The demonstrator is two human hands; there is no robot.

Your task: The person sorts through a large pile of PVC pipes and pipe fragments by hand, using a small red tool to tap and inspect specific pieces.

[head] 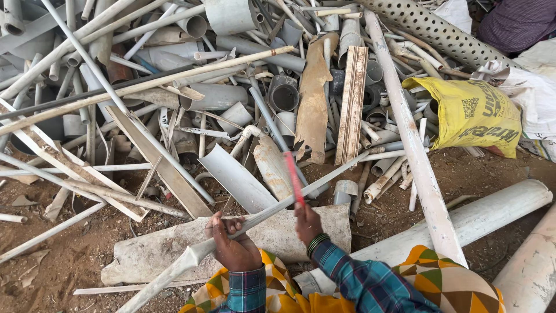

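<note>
Left hand (233, 249) fingers wrapped tight round a thin white pipe (278, 206), lower centre of frame, running up-right over a flat slab (174, 249). Right hand (308, 222) gripped a red-handled tool (293, 175). Pipe looked light, stiff, dusty, probably brittle; held near its flattened end

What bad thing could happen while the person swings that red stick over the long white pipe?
The right hand raises the red-handled tool close to the left hand, whose grip is on the long white pipe; a miss might hit those fingers. If struck, the pipe might crack and throw sharp bits. The heap of broken pipes ahead looks loose and might slide.
</note>
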